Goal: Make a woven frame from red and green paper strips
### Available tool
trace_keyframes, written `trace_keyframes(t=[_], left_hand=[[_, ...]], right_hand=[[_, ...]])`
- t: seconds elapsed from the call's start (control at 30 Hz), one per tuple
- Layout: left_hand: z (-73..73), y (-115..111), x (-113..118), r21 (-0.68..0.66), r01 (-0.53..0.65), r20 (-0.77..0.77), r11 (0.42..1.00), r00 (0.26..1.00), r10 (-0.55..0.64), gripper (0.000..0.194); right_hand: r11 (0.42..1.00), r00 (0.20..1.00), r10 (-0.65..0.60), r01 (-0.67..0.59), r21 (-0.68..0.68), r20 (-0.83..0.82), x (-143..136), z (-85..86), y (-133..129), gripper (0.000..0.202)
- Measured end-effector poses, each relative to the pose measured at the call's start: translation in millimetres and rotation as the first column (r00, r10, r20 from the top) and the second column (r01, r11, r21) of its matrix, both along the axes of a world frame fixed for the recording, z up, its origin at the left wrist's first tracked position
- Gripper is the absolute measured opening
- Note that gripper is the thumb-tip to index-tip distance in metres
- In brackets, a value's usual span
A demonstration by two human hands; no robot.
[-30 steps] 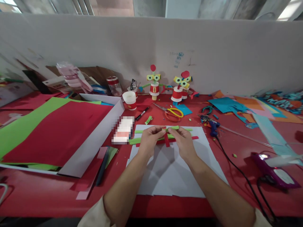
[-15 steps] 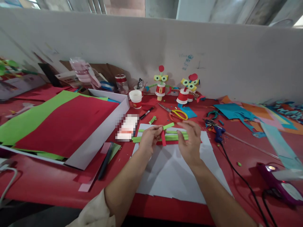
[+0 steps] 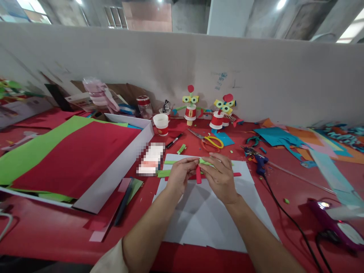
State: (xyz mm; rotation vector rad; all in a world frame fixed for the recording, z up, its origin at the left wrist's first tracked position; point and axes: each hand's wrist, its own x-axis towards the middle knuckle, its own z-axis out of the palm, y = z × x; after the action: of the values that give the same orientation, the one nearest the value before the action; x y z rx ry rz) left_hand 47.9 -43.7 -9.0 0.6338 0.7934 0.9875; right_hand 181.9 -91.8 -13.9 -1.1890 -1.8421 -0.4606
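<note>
Over the white sheet [image 3: 210, 223], my left hand [image 3: 179, 177] pinches a red paper strip [image 3: 198, 176] and a green paper strip [image 3: 202, 161] where they meet. The red one hangs down between my hands. My right hand [image 3: 221, 177] is closed at the green strip, its fingertips close to those of the left, and hides most of that strip. Behind and beneath the hands lie more green strips [image 3: 163, 173] and a red strip [image 3: 236, 174], partly covered by my fingers.
Scissors [image 3: 213, 142], a marker [image 3: 174, 140] and a folded green piece [image 3: 181, 149] lie beyond the sheet. Paper-cup figures [image 3: 190, 112] stand by the partition. A box of coloured paper [image 3: 119, 172] is left; a glue gun [image 3: 260, 165] with its cord is right.
My right hand, apart and open before, has moved left and closed on the green strip. The left hand keeps its pinch. The camera view has tilted slightly upward.
</note>
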Motion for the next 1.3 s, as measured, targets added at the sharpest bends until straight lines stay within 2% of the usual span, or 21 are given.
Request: trace_keyframes(t=[0.1, 0.47, 0.73, 1.0, 1.13, 1.3], left_hand=[[2.3, -1.9, 0.4, 0.026, 0.015, -0.021, 1.0, 1.0, -0.015, 0.023], [3.5, -3.4, 2.2, 0.058, -0.037, 0.099, 0.998, 0.995, 0.031, 0.024], [-0.2, -4.3, 3.9, 0.128, -0.041, 0.056, 0.991, 0.998, 0.034, 0.032], [-6.1, -5.0, 8.1, 0.262, -0.038, 0.007, 0.964, 0.999, 0.037, 0.032], [-8.4, -4.0, 9.6, 0.284, -0.02, -0.009, 0.959, 1.0, 0.023, 0.035], [-11.5, -3.3, 10.1, 0.309, 0.006, -0.06, 0.951, 0.998, 0.013, 0.036]], right_hand=[[1.0, 1.0, 0.012, -0.012, -0.011, -0.02, 0.7, 0.7, 0.3, 0.019], [1.0, 0.995, 0.01, -0.013, -0.027, -0.094, 2.2, 1.8, 0.5, 0.023], [0.997, 0.982, -0.032, 0.019, -0.073, -0.184, 2.1, 2.9, 2.4, 0.014], [0.988, 0.934, -0.081, 0.031, -0.149, -0.348, -3.8, 5.2, 3.5, 0.003], [0.981, 0.899, -0.1, 0.017, -0.194, -0.426, -5.5, 5.0, 2.9, 0.002], [0.967, 0.849, -0.13, -0.005, -0.254, -0.512, -6.3, 4.5, 1.4, 0.016]])
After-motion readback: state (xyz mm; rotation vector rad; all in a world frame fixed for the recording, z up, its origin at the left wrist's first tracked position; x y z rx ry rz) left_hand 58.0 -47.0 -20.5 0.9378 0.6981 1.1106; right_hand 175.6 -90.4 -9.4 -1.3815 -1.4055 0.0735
